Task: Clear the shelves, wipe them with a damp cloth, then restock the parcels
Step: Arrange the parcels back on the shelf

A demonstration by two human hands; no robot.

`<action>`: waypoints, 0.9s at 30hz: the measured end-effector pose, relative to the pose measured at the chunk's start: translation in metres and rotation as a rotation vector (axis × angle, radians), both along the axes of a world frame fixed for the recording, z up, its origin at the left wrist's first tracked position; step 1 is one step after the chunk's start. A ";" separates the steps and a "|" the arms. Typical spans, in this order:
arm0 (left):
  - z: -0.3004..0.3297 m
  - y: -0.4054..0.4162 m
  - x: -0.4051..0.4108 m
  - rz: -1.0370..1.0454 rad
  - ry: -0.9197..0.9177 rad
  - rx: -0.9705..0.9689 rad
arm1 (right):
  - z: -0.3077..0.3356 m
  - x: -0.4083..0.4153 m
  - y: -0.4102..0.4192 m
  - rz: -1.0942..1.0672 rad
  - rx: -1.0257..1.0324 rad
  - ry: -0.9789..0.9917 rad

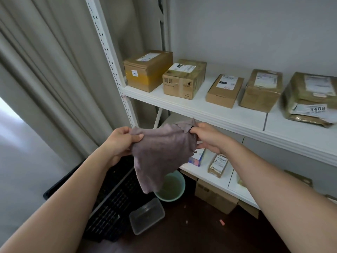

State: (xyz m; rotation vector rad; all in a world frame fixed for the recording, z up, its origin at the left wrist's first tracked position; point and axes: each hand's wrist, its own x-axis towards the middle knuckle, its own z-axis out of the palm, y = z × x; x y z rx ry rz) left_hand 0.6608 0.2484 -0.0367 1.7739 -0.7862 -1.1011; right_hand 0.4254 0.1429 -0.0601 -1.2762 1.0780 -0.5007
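While both bare arms reached forward from the bottom of the view, the left hand (121, 141) and the right hand (206, 136) held a mauve-grey cloth (160, 154) stretched between them in front of a white metal shelving unit (116, 70). The left hand's fingers were curled over one upper corner of the cloth, thumb pressed on the front of the fabric. The right hand pinched the opposite upper corner between thumb and curled fingers. The rest of the cloth hung down in a loose point above a pale green bucket (172, 187) on the dark floor, which held cloudy liquid. On the upper shelf (209, 114), five brown cardboard parcels stood in a row: a large taped box (147, 70) at the left end, a printed carton (184, 79) just beside it, a small flat box (224, 90), a tape-wrapped box (260, 90), and a crumpled parcel marked 3408 (310, 99) at the right edge. On the lower shelf (204, 170), partly hidden by the cloth and right arm, sat a blue and white packet (197, 157) and a small labelled parcel (218, 166). Below that, a cardboard box (215, 198) rested on the floor. Near the bucket lay a clear plastic container (146, 215) and a black slatted crate (113, 203). Grey curtains (45, 70) hung at the left.
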 end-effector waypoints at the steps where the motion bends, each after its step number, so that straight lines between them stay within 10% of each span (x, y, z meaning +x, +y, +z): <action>1: 0.002 0.000 0.001 0.015 -0.016 0.007 | 0.003 -0.001 0.001 0.020 0.009 -0.010; 27: 0.057 0.003 -0.060 -0.146 0.391 -0.060 | 0.036 0.038 0.028 0.201 -0.420 -0.082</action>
